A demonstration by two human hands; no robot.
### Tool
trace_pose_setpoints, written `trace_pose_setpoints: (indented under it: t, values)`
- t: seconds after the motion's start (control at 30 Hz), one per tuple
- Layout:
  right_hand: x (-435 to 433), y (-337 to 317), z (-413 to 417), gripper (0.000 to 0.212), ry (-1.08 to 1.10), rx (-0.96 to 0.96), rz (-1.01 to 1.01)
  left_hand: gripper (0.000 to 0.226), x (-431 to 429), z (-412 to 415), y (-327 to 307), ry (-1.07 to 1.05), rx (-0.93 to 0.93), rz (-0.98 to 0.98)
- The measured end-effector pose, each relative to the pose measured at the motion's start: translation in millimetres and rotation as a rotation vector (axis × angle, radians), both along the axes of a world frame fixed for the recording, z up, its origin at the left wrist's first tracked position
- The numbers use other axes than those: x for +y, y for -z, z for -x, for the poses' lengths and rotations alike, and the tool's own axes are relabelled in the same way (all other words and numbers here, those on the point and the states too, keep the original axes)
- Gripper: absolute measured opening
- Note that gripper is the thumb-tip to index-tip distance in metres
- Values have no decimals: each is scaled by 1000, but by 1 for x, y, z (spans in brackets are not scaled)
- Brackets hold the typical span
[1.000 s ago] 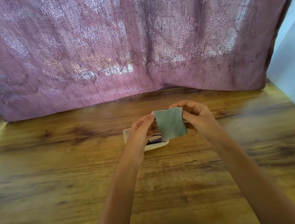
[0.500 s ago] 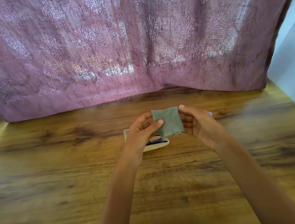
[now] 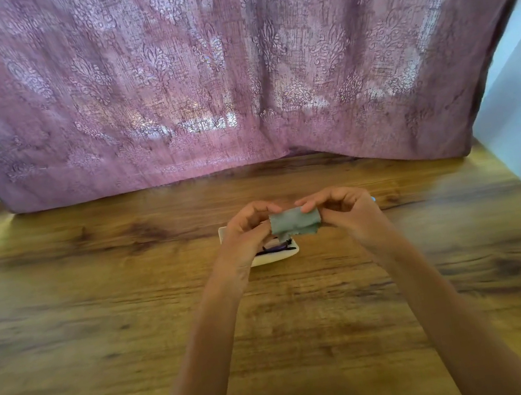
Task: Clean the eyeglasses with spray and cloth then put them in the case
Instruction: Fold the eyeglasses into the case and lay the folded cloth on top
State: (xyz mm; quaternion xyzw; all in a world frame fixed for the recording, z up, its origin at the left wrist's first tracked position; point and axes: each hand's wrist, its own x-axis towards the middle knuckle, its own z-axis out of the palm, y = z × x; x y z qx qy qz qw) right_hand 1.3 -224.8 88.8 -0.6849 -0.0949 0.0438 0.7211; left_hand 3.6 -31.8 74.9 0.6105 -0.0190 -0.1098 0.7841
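1. Head view: just above frame centre, the left hand and right hand pinch the grey-green cleaning cloth by opposite edges, fingers closed on it.
2. Below it, dark eyeglasses lie in the open white case on the wooden table.
3. Advice: fold it flat, corners matched, clear of the lenses.

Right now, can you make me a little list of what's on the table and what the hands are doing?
table: wooden table
cloth: small grey-green cloth, folded, held above the case
left hand: left hand pinches the cloth's left end
right hand: right hand pinches the cloth's right end
case: open white case on the table, under the hands
eyeglasses: dark eyeglasses lying in the case
behind: pink patterned curtain
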Motion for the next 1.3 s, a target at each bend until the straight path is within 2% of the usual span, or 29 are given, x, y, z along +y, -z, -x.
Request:
trace_pose_setpoints:
  t: [0.13, 0.23, 0.37, 0.47, 0.57, 0.6, 0.67, 0.73, 0.8, 0.87, 0.97, 1.07, 1.3]
  values:
    - [0, 1, -2, 33, 11, -91, 101, 23, -1, 0, 2, -54, 92, 49]
    - [0, 5, -3, 28, 31, -143, 199, 17, -1, -1, 3, -64, 218, 110]
    - [-2, 9, -4, 20, 30, -159, 280, 34, 1, -1, 4, -43, 224, 61]
    - [2, 13, -3, 23, 45, -49, 193, 29, 4, -1, 5, -69, 159, 48]
    - [9, 15, -3, 21, 50, 251, -116, 24, 6, -3, 5, -121, 148, 48]
    - [11, 17, -4, 30, 25, 308, -157, 25, 6, -4, 5, -118, 141, 38]
    - [16, 21, -4, 47, -1, 354, -121, 26, 9, -5, 6, -99, 117, 8]
    - [21, 24, -3, 38, 70, 358, -88, 26, 13, -6, 11, -101, 75, -94]
    - [22, 27, -4, 28, 141, 357, -77, 23, 19, -8, 19, -172, 32, -283]
    - [21, 30, -6, 24, 185, 341, -12, 22, 29, -13, 33, -352, 12, -504]
    - [18, 36, -7, 15, 273, 288, 185, 37, 49, -24, 55, -518, 96, -743]
    - [17, 44, -7, 11, 322, 191, 387, 45, 67, -36, 76, -453, 214, -838]
    - [22, 55, -8, 14, 319, 28, 614, 30, 77, -54, 91, -265, 203, -827]
